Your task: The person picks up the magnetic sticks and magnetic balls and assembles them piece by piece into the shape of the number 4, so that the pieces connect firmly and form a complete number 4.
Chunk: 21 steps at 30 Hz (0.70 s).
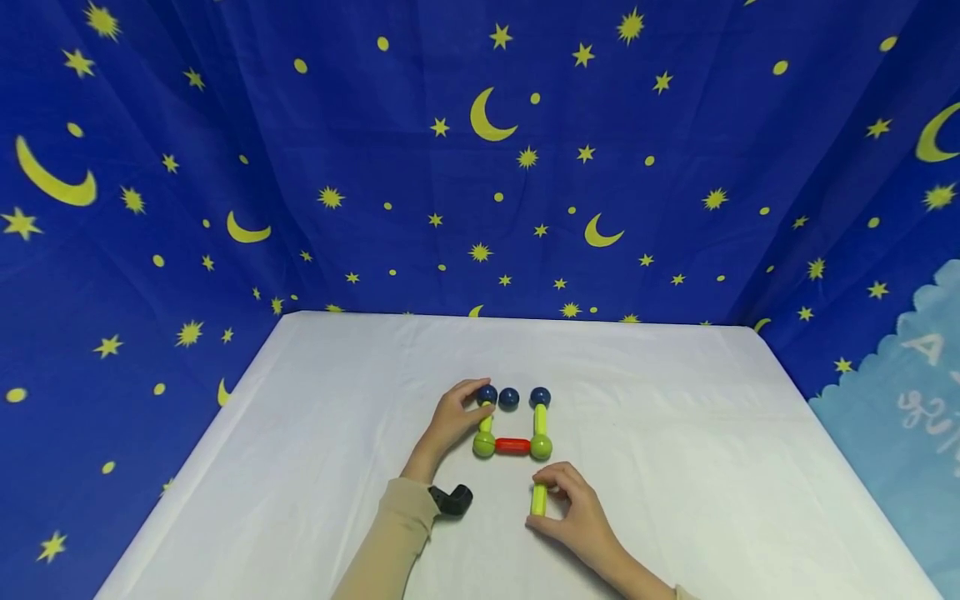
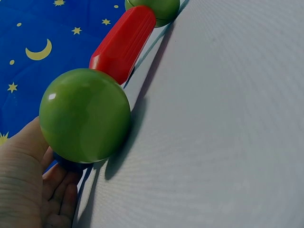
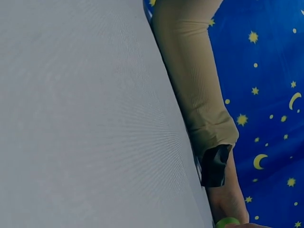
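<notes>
A U-shaped magnetic building toy lies on the table. Its red rod [image 1: 513, 447] joins two green balls, the left one [image 1: 483, 444] and the right one [image 1: 541, 447]. From each, a yellow-green rod runs away to a dark blue ball. My left hand [image 1: 452, 418] grips the left blue ball [image 1: 487, 394], its thumb crossing the rod below. In the left wrist view, the near green ball [image 2: 85, 116] hides part of that grip. Nearer my body, my right hand [image 1: 573, 508] pinches a loose yellow-green rod [image 1: 539, 499] by its ends, between thumb and fingers.
A separate dark blue ball [image 1: 509, 399] sits between the left blue ball and the right blue ball [image 1: 540, 397]. White cloth covers the table [image 1: 660, 400]. Blue star-patterned curtains [image 1: 420, 167] enclose its back and sides. A black wrist device [image 1: 452, 501] juts from the left sleeve.
</notes>
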Tool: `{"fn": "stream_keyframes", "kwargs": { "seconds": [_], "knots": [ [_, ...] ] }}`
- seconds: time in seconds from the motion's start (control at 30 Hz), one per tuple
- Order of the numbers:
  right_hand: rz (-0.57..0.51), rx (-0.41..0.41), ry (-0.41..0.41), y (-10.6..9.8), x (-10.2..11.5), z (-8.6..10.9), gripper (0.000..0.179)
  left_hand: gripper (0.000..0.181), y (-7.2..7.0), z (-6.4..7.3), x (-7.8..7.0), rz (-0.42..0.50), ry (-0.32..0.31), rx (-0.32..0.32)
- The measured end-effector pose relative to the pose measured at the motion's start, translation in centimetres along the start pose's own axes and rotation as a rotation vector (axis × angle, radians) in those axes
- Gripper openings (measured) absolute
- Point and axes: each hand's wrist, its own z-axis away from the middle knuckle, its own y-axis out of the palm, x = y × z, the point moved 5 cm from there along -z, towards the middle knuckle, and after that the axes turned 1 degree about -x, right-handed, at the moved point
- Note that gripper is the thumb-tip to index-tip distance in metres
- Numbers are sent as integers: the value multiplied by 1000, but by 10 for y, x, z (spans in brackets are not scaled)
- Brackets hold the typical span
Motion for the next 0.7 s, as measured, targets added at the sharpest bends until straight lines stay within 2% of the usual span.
{"fn": "stream_keyframes", "kwargs": {
  "seconds": [0.23,0.33,0.43,0.63,0.7],
  "knots": [
    [-90,3,-165,-2,4,-2,45,47,0,1,0,-10,-8,-2],
    [-107,10,-200,-2,5,-3,46,48,0,1,0,-17,-11,-2],
    [-111,4,-182,-3,3,-4,45,48,0,1,0,-28,-9,-2],
    [-127,-41,-67,-8,-4,-10,45,47,0,1,-1,-28,2,2],
    [-130,-52,-63,-9,-5,-11,45,47,0,1,-1,-27,-2,5]
  ]
}}
